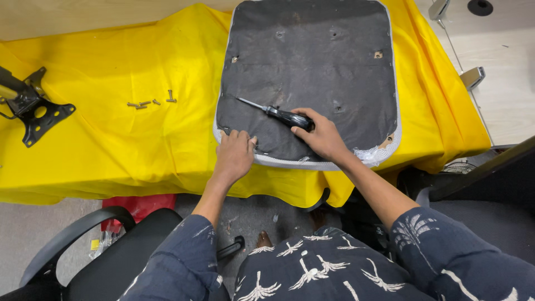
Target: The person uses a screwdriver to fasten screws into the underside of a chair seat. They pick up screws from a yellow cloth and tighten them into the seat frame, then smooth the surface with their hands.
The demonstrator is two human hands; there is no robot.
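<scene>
While right hand (323, 136) fingers grasp screwdriver (278, 114) | left hand (234, 153) fingers press seat base (312, 61) edge

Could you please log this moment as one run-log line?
right hand: grips black-handled screwdriver | left hand: presses front edge of upturned grey fabric seat pad | loose screws on yellow cloth
</scene>
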